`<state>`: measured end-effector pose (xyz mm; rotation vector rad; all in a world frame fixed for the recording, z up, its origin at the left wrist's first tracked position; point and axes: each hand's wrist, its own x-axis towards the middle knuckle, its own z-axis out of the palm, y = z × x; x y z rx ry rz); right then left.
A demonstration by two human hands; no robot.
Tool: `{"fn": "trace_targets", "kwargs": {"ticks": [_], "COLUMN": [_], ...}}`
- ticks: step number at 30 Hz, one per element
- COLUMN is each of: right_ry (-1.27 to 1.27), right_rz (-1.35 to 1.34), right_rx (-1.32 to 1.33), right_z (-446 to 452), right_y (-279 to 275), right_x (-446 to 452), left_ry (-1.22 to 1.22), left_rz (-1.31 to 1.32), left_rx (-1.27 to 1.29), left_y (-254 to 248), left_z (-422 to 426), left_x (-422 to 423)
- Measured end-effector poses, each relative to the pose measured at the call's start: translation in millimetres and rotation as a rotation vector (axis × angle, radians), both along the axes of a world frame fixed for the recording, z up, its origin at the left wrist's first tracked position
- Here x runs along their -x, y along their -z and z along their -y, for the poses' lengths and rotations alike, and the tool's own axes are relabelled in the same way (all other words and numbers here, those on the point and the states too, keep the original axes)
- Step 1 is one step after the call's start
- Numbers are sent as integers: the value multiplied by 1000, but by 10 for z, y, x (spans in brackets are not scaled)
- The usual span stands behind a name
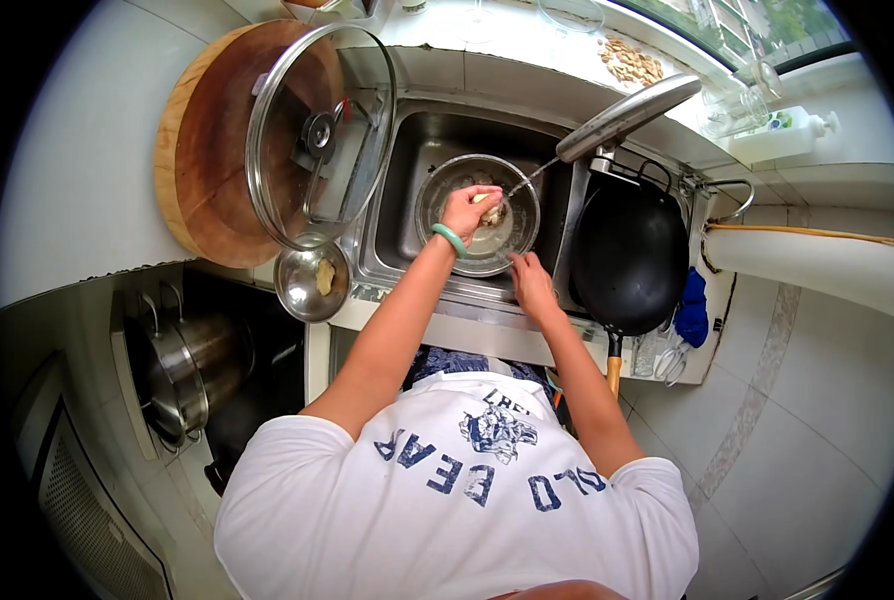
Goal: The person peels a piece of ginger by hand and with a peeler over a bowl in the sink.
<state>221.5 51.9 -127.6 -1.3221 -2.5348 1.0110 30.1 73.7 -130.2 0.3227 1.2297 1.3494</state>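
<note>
My left hand (466, 213), with a green bangle at the wrist, is closed on a pale yellowish piece (481, 198), perhaps ginger, held above a round bowl (434, 185). Water from the faucet (627, 117) runs down beside my fingers into that bowl, which stands in the steel sink (399, 150). Some pale bits lie in the water, too blurred to name. At the bowl's near right rim, the curled fingers of my right hand (534, 285) grip the edge. A small metal bowl (289, 284) by the sink's left corner holds a yellow-tan lump (325, 276).
A glass lid (282, 175) leans in front of a round wooden board (192, 150) on the left. Right of the sink lies a black wok (627, 260), its handle toward me. Steel pots (182, 370) stand lower left. A soap bottle (782, 133) and nuts (630, 62) are on the sill.
</note>
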Motion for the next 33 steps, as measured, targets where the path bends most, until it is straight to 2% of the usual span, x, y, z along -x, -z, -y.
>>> {"fn": "trace_targets", "kwargs": {"ticks": [1,5,7,10,14,16,17,18,20,21,23,25,27,31,33], "right_ry": [-89,-161,-199,-214,-283,-304,-332,-361,-363,-364,-353,-342,-210,282,304], "right_rz": [-13,-92,-131,-156,-175,-229,-201,-173,-185,-197,-214,-230,-307,-562,-644], "right_rx": [-20,-44,-91,-151,-180,-203,-215,-228,-301,-374,-344,-316,-173,-49,-29], "right_z": [57,321,381,472,503,534,560,567,571,571,571,533,427,-119,-421], "right_y": [-1,-59,-45,-41,-27,-11,-1,-8,-16,-23,-20,-69,-153,-535,-544], "right_x": [-39,-175,-250,-312,-357,-382,-402,-401,-388,-380,-379,-369,-346,67,268], "left_ry": [-21,-55,-47,9,50,6,-2,0,-73,-73,-31,-42,-61,103,170], "left_rz": [-73,-95,28,-7,-54,-27,10,9,-195,-196,22,29,31,146,154], "left_rx": [-19,24,20,31,20,-148,-202,-204,-60,-60,-148,-148,-149,-158,-121], "left_y": [65,194,97,-177,-148,-25,239,212,160,195,284,343,356,18,-54], "left_z": [-11,-41,-54,-96,-168,-183,-218,-247,-294,-283,-249,-269,-272,-210,-222], "left_x": [3,36,58,-40,-93,-84,-72,-101,-165,-138,-74,-80,-28,71,74]}}
